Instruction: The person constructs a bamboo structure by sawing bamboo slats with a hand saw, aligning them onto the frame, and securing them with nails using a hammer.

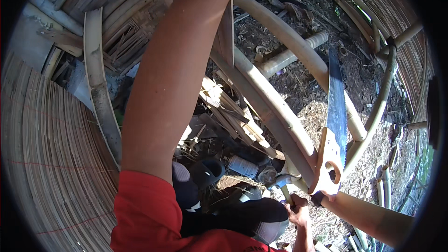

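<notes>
Gripping: right hand wrapped claw hammer handle; left hand was out of view, couldn't tell.
Hammer step: seemed preparatory.
Swing: needed handsaw clearance.

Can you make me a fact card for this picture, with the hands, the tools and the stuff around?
Left hand: out of view; the left arm stretches to the top edge
Right hand: wrapped around the handle of a hammer
Clothing: red sleeve
Other tool: saw with a tan handle, its blade pointing up the picture
Left side: mat of thin slats
Middle: long bamboo poles
Light: sunny patches and shade
</notes>
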{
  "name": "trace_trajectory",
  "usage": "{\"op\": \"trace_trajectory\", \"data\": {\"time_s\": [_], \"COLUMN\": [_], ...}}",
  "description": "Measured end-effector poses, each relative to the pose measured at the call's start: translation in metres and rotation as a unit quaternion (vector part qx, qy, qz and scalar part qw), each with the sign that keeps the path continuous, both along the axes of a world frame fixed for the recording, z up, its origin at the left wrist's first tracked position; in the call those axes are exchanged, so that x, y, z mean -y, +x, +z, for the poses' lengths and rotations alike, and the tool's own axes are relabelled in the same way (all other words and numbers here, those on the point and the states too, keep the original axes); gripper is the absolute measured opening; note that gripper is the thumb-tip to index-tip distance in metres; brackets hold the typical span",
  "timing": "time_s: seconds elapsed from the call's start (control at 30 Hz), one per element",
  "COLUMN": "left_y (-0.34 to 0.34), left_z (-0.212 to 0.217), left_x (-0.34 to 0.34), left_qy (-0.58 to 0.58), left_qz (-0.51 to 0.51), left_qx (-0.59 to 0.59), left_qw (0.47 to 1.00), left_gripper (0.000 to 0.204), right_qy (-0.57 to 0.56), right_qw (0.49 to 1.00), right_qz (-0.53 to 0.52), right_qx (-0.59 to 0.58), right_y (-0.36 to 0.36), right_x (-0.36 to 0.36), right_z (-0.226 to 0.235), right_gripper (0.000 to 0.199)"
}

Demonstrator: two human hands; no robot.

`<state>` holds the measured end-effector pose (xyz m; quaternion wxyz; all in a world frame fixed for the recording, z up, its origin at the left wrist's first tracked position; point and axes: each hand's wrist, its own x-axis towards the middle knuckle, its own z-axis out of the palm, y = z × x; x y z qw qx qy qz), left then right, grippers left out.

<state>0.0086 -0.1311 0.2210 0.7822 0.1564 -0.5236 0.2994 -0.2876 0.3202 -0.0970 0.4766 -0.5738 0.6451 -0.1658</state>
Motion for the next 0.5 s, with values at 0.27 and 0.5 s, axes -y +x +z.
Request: {"op": "trace_trajectory", "data": {"time_s": [0.27, 0.5], "left_y": [-0.013, 0.004], "left_z": [-0.015, 0.001], "left_x": [-0.019, -0.038], "left_qy": [0.059, 0.132], "left_qz": [-0.152, -0.152], "left_qx": [-0.080, -0.062], "left_qw": [0.983, 0.978], "left_gripper": [0.010, 0.018], "right_qy": [0.203, 0.040], "right_qw": [0.897, 0.885], "right_qz": [-0.181, -0.216], "right_qx": [0.348, 0.410], "right_y": [0.018, -0.033], "right_x": [0.040, -0.004], "right_z": [0.083, 0.060], "right_gripper": [0.034, 0.096]}}
